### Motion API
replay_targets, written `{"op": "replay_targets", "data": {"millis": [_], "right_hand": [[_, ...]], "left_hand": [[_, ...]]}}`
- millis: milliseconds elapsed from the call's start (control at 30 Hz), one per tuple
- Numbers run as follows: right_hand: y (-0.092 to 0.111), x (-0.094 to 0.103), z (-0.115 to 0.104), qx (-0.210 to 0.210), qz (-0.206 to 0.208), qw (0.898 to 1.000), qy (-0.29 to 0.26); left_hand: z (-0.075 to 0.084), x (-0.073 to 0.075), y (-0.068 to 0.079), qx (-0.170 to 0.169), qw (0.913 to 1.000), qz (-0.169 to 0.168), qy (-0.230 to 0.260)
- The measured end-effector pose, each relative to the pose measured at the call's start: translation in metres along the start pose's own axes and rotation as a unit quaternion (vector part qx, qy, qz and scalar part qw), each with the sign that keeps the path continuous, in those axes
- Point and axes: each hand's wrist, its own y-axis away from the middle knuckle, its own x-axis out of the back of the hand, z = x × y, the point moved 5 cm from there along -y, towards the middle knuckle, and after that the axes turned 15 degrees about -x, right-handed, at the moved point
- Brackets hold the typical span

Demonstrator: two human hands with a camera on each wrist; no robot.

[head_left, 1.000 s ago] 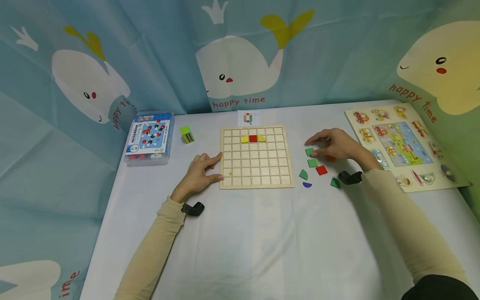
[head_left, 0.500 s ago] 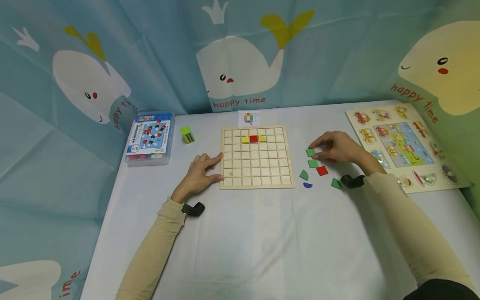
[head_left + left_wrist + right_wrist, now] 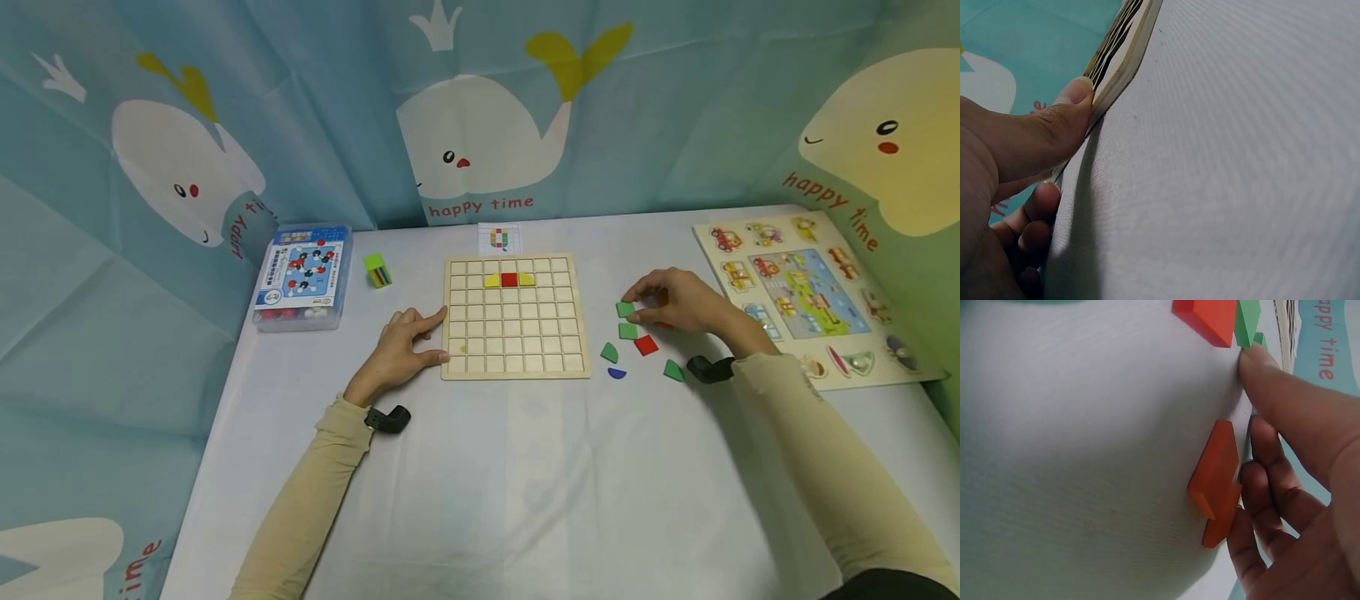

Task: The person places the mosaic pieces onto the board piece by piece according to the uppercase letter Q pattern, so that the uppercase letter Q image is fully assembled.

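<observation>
A wooden grid board point(image 3: 506, 380) lies mid-table, with a red square point(image 3: 509, 279) between two yellow quarter-round pieces point(image 3: 492, 281) in an upper row. Against its left edge rest the thumb and index finger of my left hand point(image 3: 401, 348); the left wrist view shows the thumb at the board's rim. To the right of the board, my right hand point(image 3: 678, 302) pinches a green square point(image 3: 625, 309) between thumb and index finger. Just below sit another green square point(image 3: 627, 331) and a red square point(image 3: 646, 345). Orange pieces point(image 3: 1216, 469) lie beneath the right palm.
Green curved pieces point(image 3: 610, 352) and a blue half-round point(image 3: 617, 373) lie nearer the front. A pattern card point(image 3: 499, 239) sits behind the board. Left are a plastic case point(image 3: 300, 279) and a coloured block point(image 3: 377, 271); right is a picture puzzle point(image 3: 817, 292).
My right thumb and index finger have closed on the green square, which has shifted very slightly. The left hand stays at the board's edge. The head view has drifted a little.
</observation>
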Motion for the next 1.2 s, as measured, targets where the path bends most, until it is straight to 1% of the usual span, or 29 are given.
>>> {"op": "replay_targets", "data": {"millis": [67,167,300,567,633,767,867,1000,1200], "right_hand": [[0.001,0.000,-0.001,0.004,-0.004,1.000,0.004],[0.002,0.001,-0.002,0.000,0.005,1.000,0.006],[0.003,0.005,-0.001,-0.018,0.025,0.999,-0.017],[0.000,0.004,0.000,-0.030,0.055,0.996,-0.067],[0.000,0.004,-0.001,-0.023,0.073,0.994,-0.084],[-0.001,0.002,-0.006,0.006,0.113,0.986,-0.122],[-0.001,0.002,-0.011,0.015,0.130,0.981,-0.142],[-0.001,0.000,-0.020,0.020,0.137,0.978,-0.157],[-0.001,-0.001,-0.038,0.044,0.127,0.973,-0.188]], "left_hand": [[0.000,0.000,0.000,0.000,1.0000,-0.001,-0.002],[0.000,0.000,0.000,0.002,1.0000,-0.001,0.000],[0.000,0.001,0.001,0.003,1.0000,0.000,0.006],[-0.001,0.000,0.000,0.002,1.0000,0.000,0.005],[-0.001,0.000,0.000,0.000,1.0000,0.000,0.003],[-0.001,0.000,0.000,0.000,1.0000,-0.001,0.003],[-0.001,0.000,0.000,0.000,1.0000,-0.001,0.002],[-0.001,0.001,0.000,0.001,1.0000,-0.002,-0.001],[-0.002,0.000,0.000,0.002,1.0000,0.000,-0.004]]}}
